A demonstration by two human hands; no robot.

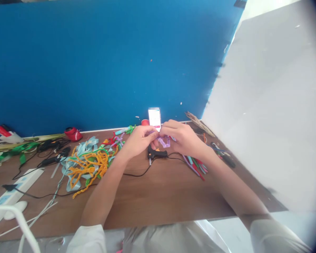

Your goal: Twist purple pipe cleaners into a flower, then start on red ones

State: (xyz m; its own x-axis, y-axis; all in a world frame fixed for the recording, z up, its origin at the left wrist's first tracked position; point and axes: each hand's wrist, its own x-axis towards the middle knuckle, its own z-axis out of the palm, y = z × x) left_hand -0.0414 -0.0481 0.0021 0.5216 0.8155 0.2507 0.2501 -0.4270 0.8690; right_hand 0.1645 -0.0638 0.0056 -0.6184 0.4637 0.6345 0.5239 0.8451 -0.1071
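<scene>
My left hand (140,140) and my right hand (183,137) meet over the table, fingertips pinched close together. Between them is a bent purple pipe cleaner (164,143), hanging in an angular loop below the fingers. Both hands are closed on it; the exact grip points are hidden by the fingers. Just beneath lies a black glue gun (159,154) with its cord on the wood. A lit phone (154,117) leans upright behind the hands, next to a red round object (145,122). Under my right wrist, a bundle of coloured pipe cleaners (196,165) lies partly covered.
Left on the brown table (147,196) are tangled orange pipe cleaners (91,167), light-blue ribbon (71,175), a white power strip (15,193) and several cords. Dark-handled tools (228,160) lie at the right. A blue panel (116,63) and a white panel (268,105) border the table.
</scene>
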